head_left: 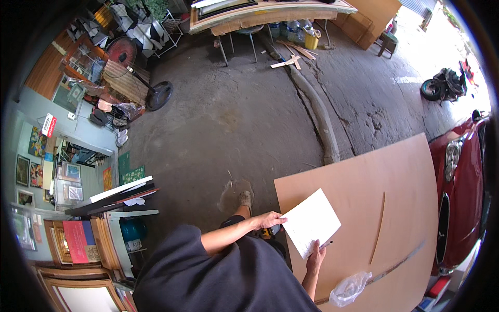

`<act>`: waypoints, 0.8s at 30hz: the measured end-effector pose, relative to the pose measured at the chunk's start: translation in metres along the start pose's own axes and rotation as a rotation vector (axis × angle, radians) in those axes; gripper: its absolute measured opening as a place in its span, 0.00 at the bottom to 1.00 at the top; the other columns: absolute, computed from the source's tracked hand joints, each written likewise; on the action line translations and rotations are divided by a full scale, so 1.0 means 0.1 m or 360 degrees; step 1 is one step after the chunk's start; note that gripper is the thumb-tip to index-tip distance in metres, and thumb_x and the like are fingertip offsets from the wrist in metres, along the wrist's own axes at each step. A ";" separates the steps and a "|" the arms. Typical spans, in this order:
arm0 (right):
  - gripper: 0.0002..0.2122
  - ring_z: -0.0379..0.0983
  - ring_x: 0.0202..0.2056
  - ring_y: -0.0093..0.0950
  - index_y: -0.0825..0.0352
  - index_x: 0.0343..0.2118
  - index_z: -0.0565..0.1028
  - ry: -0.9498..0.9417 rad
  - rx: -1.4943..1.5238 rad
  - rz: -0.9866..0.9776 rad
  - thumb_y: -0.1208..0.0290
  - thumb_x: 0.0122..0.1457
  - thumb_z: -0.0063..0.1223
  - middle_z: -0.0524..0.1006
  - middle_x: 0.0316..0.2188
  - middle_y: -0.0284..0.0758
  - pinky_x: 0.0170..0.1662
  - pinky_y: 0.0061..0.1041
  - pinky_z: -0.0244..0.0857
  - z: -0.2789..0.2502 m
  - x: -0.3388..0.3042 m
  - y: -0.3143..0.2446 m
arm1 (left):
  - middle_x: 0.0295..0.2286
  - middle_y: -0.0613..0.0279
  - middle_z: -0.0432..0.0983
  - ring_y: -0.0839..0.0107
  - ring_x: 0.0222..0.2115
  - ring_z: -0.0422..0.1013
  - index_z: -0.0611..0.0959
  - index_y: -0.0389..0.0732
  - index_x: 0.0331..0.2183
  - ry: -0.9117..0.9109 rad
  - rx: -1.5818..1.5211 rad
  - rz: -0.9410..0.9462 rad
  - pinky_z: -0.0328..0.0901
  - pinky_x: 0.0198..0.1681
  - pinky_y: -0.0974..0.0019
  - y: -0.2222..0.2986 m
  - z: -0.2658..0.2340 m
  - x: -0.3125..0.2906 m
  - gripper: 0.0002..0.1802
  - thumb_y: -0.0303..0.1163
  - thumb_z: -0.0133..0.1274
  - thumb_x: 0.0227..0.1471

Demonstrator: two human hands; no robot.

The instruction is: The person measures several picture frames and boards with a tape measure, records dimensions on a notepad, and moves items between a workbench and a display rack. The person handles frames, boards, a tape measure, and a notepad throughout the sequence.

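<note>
A white sheet of paper (315,221), with faint marks near its lower left edge, is tilted above a large brown board (358,182). My left hand (271,220) comes in from the left and pinches the sheet's left corner between thumb and fingers. At the sheet's lower edge is my right hand (315,256), closed round a dark pen (326,244), its thumb against the paper. The pen points to the right, away from the sheet.
On the board lie a crumpled clear plastic bag (351,289) and a thin brown strip (378,228). A red car (462,187) stands close on the right. Picture frames (83,291) lean at the lower left; a pedestal fan (122,52) and a worktable (275,18) stand farther off.
</note>
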State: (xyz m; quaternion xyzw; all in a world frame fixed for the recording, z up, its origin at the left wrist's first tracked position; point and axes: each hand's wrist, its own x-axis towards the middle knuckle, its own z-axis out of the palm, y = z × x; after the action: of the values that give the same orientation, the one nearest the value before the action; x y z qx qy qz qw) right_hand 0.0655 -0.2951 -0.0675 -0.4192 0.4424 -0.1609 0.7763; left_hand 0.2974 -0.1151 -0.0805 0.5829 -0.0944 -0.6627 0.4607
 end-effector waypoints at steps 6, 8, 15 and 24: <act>0.18 0.72 0.46 0.27 0.71 0.55 0.65 -0.0335 0.0002 -0.0066 0.74 0.62 0.49 0.75 0.47 0.38 0.48 0.27 0.66 0.97 0.77 -0.52 | 0.31 0.67 0.78 0.79 0.31 0.71 0.82 0.40 0.41 0.0301 -0.0209 0.0262 0.63 0.37 0.73 0.43 -0.69 -0.51 0.27 0.56 0.47 0.58; 0.18 0.73 0.45 0.27 0.71 0.54 0.65 -0.0399 -0.0150 -0.0118 0.73 0.62 0.50 0.75 0.45 0.38 0.46 0.26 0.66 1.39 1.15 -0.69 | 0.31 0.68 0.76 0.78 0.29 0.72 0.81 0.42 0.41 0.0343 -0.0488 0.0204 0.65 0.33 0.73 0.50 -1.10 -0.66 0.28 0.58 0.47 0.57; 0.15 0.73 0.42 0.24 0.70 0.50 0.70 -0.0332 -0.0387 -0.0293 0.69 0.62 0.52 0.77 0.42 0.34 0.44 0.25 0.68 2.96 2.35 -1.04 | 0.35 0.60 0.78 0.63 0.34 0.76 0.80 0.42 0.38 0.0037 -0.1743 0.0281 0.72 0.32 0.57 0.42 -2.78 -0.96 0.34 0.65 0.46 0.53; 0.10 0.72 0.36 0.21 0.69 0.44 0.72 -0.0264 -0.0484 -0.0243 0.73 0.61 0.52 0.76 0.37 0.30 0.42 0.23 0.67 4.47 3.11 -0.68 | 0.45 0.49 0.73 0.53 0.39 0.76 0.73 0.41 0.48 0.0272 -0.1771 0.0630 0.76 0.37 0.52 1.29 -4.70 -1.36 0.27 0.54 0.47 0.58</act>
State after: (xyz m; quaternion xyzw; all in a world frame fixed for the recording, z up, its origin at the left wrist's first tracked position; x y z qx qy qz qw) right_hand 0.6141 -0.3021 -0.0701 -0.5758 0.3629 -0.1154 0.7235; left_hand 0.7515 0.1044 -0.0440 0.2765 0.1975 -0.4648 0.8176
